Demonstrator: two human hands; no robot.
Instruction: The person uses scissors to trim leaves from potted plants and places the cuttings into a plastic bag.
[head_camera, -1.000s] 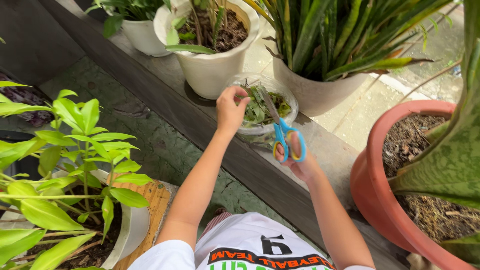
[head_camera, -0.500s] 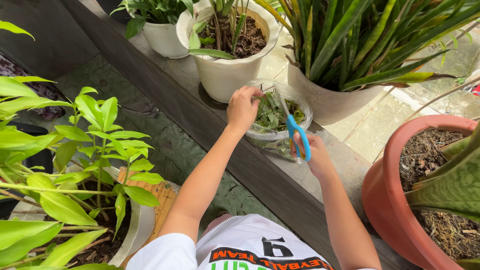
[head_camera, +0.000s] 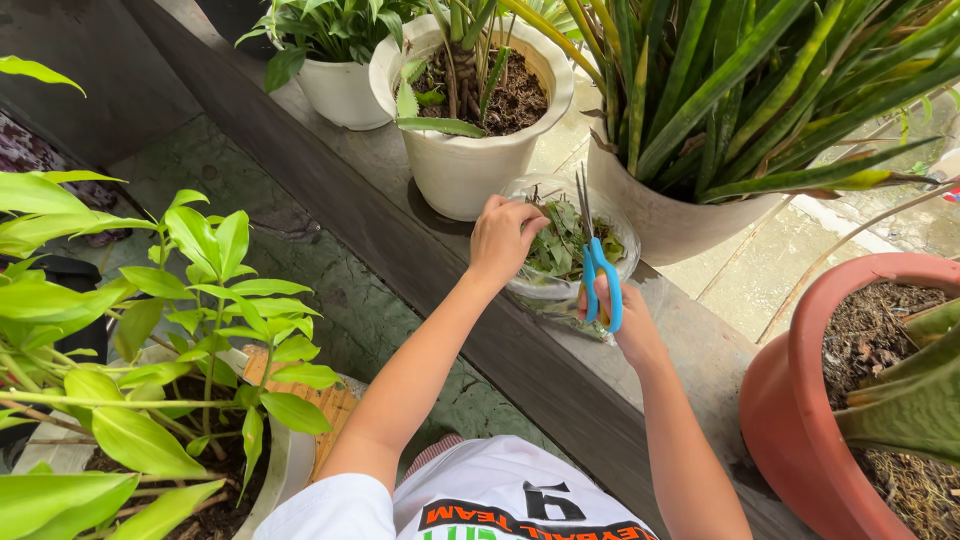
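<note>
Blue-handled scissors (head_camera: 598, 262) blades up, clear leaf-filled bowl (head_camera: 560, 245) on ledge

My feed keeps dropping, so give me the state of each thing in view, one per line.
Scissors: blades nearly closed, over the bowl.
Clear bowl: upright, holding cut leaves.
Left hand: at the bowl's rim.
Right hand: gripping the scissors.
White pot: upright, planted.
Terracotta pot: upright, soil-filled.

Pots (head_camera: 470, 170) and bowl (head_camera: 545, 290) on ledge (head_camera: 400, 250)

four pots (head_camera: 470, 165), one scissors (head_camera: 598, 262)
</note>
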